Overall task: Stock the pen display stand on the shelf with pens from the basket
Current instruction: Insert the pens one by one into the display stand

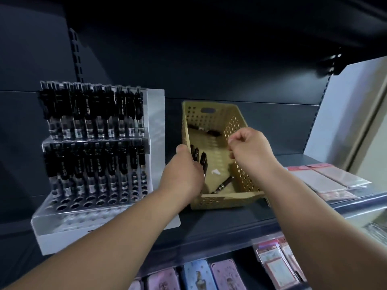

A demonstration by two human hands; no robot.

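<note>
A tan perforated basket [211,200] stands on the dark shelf [219,222], right of a clear tiered pen display stand [96,147]. The stand's two upper rows are full of black pens; its front row of holes [88,204] is empty. My left hand [184,174] is inside the basket's left side and grips several black pens [199,159] upright. My right hand [249,149] hovers over the basket's right wall with fingers curled; I see nothing in it. One dark pen [225,185] lies on the basket floor near the front, and more dark pens [211,132] lie at the back.
A small white scrap [215,171] lies in the basket. Pink flat packets [326,181] lie on the shelf at the right. Below the shelf edge hang phone cases [196,277] and packaged goods [276,266]. A pale wall [351,114] bounds the right side.
</note>
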